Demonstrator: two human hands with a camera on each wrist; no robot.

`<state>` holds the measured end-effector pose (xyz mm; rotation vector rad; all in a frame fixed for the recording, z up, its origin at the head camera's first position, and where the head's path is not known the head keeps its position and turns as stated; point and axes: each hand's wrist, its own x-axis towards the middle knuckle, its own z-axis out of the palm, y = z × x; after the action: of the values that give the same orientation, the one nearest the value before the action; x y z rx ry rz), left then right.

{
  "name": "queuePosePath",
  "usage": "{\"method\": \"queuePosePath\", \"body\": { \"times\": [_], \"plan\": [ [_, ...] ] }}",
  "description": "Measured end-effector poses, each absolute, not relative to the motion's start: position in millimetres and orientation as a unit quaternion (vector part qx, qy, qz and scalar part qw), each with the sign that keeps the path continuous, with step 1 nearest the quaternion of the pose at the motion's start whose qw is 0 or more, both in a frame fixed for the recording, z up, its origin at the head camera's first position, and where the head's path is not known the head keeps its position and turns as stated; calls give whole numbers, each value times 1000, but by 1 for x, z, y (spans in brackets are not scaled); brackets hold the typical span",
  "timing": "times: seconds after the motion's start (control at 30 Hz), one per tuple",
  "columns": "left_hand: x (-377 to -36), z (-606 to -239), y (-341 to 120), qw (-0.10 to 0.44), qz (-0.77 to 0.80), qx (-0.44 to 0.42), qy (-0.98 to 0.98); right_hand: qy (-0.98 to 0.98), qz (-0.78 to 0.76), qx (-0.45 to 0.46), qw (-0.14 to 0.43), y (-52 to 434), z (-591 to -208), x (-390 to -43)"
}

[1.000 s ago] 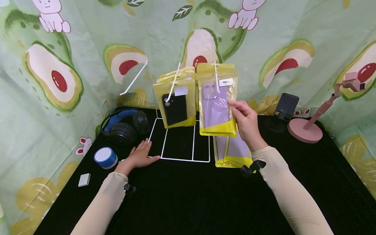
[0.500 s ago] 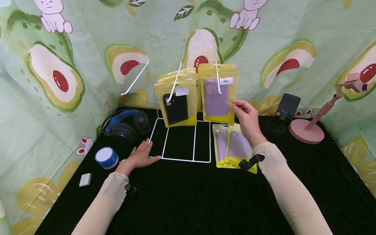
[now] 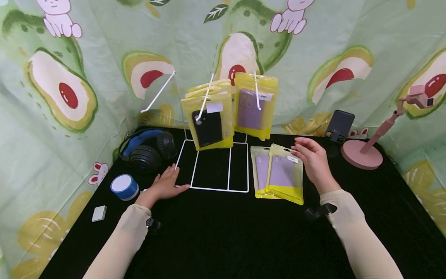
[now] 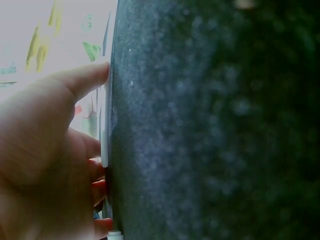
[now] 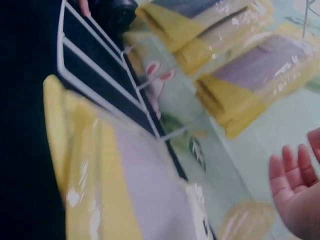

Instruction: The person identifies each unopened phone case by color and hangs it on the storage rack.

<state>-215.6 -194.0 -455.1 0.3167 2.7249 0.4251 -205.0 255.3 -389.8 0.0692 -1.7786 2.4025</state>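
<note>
**Two packaged cases on the worktop, right hand just above them**

The top packet [image 3: 283,174] is a clear pouch with yellow edges holding a lilac phone case – it overlaps a second packet [image 3: 259,172] of the same kind on the black worktop [image 3: 223,240]. The right hand [image 3: 313,161] hovers at the top packet's upper right corner, fingers loosely bent and grasping nothing; whether a fingertip touches the pouch cannot be told.

The left hand [image 3: 165,186] lies flat, fingers relaxed, on the front left corner of the white wire rack [image 3: 212,188] – the packets lie just right of that base. From the rack's hooks hang a lilac-case packet [image 3: 254,106] and black-case packets [image 3: 208,124]. Headphones [image 3: 148,149], a round blue speaker [image 3: 124,187] and a small white block [image 3: 99,213] sit to the left; a phone holder [image 3: 339,126] and a pink stand [image 3: 369,149] to the right.
</note>
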Motion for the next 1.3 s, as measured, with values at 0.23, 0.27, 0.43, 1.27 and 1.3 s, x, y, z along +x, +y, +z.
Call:
{"method": "queuePosePath", "body": {
  "times": [0.23,0.27,0.43,1.27,1.3],
  "plan": [
    [-216,-454,-194,183,146,110,966,-725,686,-63,-1,286,-409,-187],
    [-216,-454,-194,184,146,109,966,-741,667,-74,-11,290,-412,-185],
    [-217,-456,-193,188,144,107,966,-792,595,-106,-92,303,-423,-179],
    [-214,-455,-194,189,144,103,966,-857,461,-129,-190,284,-423,-190],
    [-214,-455,-194,188,143,103,966,-860,456,-131,-186,284,-423,-190]
  ]
}}
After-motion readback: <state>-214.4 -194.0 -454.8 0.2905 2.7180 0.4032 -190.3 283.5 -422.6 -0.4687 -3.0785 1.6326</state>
